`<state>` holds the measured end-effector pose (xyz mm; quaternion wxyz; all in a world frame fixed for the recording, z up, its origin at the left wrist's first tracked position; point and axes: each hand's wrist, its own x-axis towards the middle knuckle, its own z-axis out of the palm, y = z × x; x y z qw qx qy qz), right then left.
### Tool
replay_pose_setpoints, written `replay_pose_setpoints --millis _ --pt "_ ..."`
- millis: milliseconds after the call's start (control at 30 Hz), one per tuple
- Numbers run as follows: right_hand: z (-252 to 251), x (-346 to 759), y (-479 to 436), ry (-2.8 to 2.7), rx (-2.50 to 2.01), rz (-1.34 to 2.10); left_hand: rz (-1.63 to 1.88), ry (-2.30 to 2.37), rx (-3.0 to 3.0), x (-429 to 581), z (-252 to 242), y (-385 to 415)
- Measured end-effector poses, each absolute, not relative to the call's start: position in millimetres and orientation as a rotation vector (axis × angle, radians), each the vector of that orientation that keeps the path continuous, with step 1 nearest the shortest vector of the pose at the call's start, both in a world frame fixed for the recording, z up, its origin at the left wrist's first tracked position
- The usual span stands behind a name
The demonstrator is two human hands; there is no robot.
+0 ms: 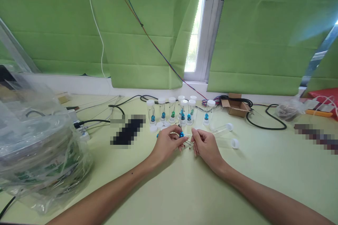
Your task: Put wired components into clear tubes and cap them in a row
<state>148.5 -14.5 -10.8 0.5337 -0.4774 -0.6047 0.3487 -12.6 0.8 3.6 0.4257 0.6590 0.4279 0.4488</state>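
Observation:
A small blue piece with a thin dark stem is pinched between the thumb and fingers of my left hand. Close beside it, my right hand is closed, thumb against the fingers. Thin wire-like pieces with dark tips show between the two hands; whether the right fingers hold one is too small to make out. Behind my hands stand several clear tubes with white caps, each with a small blue or green piece inside. Loose white caps lie by my left hand, partly hidden behind it.
Two clear tubes lie on their sides right of my hands, their white ends outward. A cardboard box and black cables sit at the back right. A large plastic-wrapped bundle fills the left. Green blinds hang behind the table.

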Motion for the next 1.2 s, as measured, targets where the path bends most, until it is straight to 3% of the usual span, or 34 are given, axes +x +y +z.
replay_pose_setpoints --millis 633,867,1200 --pt "-11.4 151.7 -14.8 -1.721 -1.092 0.37 1.157 1.034 1.632 -11.4 4.3 -0.9" --pt "-9.1 151.1 -17.8 -1.694 -1.107 0.561 1.142 1.032 1.631 -11.4 7.6 -1.0" --pt "-7.8 152.5 -17.4 -1.698 -1.08 0.57 1.136 1.008 1.638 -11.0 8.9 -0.9"
